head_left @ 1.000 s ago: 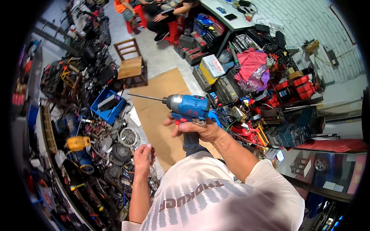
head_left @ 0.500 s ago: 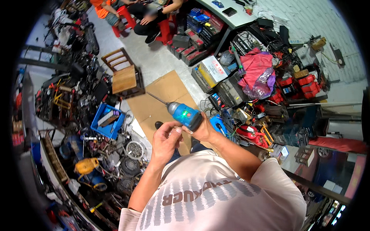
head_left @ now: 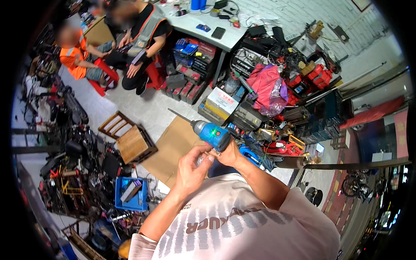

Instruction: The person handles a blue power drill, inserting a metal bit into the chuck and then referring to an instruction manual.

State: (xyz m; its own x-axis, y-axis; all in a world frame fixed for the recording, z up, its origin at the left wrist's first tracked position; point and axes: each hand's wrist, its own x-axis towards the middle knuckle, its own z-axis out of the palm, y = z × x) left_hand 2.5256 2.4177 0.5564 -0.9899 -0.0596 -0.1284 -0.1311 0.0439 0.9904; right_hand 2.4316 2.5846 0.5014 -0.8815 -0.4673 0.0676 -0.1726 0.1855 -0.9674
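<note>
A blue cordless drill [head_left: 212, 135] with a grey nose and a lit green light is in front of my chest. Its long thin bit [head_left: 180, 115] points away and to the left. My right hand [head_left: 229, 155] is wrapped around the drill's grip, most of which the hand hides. Close beside it, my left hand [head_left: 190, 169] has its thumb and fingers bent together near the drill's underside. A small shiny bit shows between those fingers, too small to name.
Beyond the drill are a brown cardboard sheet [head_left: 167, 149] and a wooden chair [head_left: 132, 145]. To the left, a blue crate [head_left: 142, 200] stands among piled parts. Batteries [head_left: 216, 106] and tools crowd the right. Two people sit on red stools [head_left: 155, 76] near a table [head_left: 232, 35].
My view has swung up and to the right, so the seated people show more fully. The drill stays in my right hand, with my left hand still close by.
</note>
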